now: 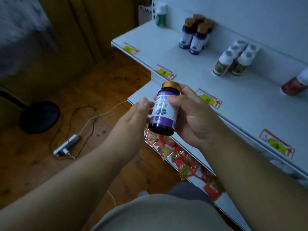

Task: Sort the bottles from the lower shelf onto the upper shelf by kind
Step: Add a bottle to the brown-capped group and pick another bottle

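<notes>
A dark bottle with a purple label and a gold cap [164, 110] is held upright in front of the shelves. My right hand [191, 115] grips it, thumb across the label and fingers behind it. My left hand [135, 117] lies against the bottle's left side with relaxed fingers. On the upper shelf [150, 40] stand several matching purple bottles [195, 35], several white-capped bottles [233, 60], a red-labelled bottle [296, 84] at the right edge and a green bottle [161, 15] at the back left. The lower shelf [143, 92] is mostly hidden behind my hands.
Yellow and red price tags [209, 99] line the upper shelf's front edge. Red sachets [181, 157] hang along the lower shelf's edge. On the wooden floor at left lie a power strip [66, 145] with cables and a round black stand base [40, 116].
</notes>
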Available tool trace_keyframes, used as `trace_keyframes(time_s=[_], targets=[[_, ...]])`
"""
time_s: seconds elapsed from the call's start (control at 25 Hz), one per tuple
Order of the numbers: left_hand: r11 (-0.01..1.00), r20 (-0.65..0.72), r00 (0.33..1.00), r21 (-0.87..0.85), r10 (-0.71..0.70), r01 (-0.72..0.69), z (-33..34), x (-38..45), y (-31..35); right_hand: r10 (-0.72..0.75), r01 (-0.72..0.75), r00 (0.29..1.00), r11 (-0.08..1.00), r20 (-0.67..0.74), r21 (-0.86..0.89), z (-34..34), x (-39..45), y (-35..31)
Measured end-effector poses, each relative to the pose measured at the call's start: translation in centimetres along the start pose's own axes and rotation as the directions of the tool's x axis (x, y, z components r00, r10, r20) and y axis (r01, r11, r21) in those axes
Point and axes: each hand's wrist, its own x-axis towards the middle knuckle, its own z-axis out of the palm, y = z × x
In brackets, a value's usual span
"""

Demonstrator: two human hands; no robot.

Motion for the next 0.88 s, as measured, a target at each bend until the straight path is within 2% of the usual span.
trace_keyframes(time_s=[0.12, 0.24, 0.56, 0.72, 0.88], targets=[[0.999, -0.019, 0.999, -0.032, 0.043, -0.043, 0.0, 3.1, 2.9, -0.046, 0.046, 0.998, 0.999, -0.04, 0.001, 0.6, 2.0, -2.8], [0.995, 0.0, 0.995, 0.025, 0.099, -0.099, 1.1, 7.3, 5.2, -0.051, 0.046, 0.987, 0.998, -0.15, -0.038, -0.9, 4.9, -5.6], [0.944, 0.146, 0.97, 0.244, 0.192, -0.224, 2.1, 17.0, 8.3, -0.261, 0.12, 0.899, 0.919, -0.351, -0.376, -3.9, 12.4, -10.9], [0.776, 0.314, 0.918, 0.505, 0.241, -0.377, 0.9, 24.0, 9.0, -0.385, 0.079, 0.8, 0.828, -0.46, -0.555, -5.6, 17.3, -10.7], [0.558, 0.501, 0.828, 0.623, 0.253, -0.548, -1.9, 31.9, 8.1, -0.495, -0.107, 0.681, 0.661, -0.539, -0.743, -5.4, 22.3, -10.3]])
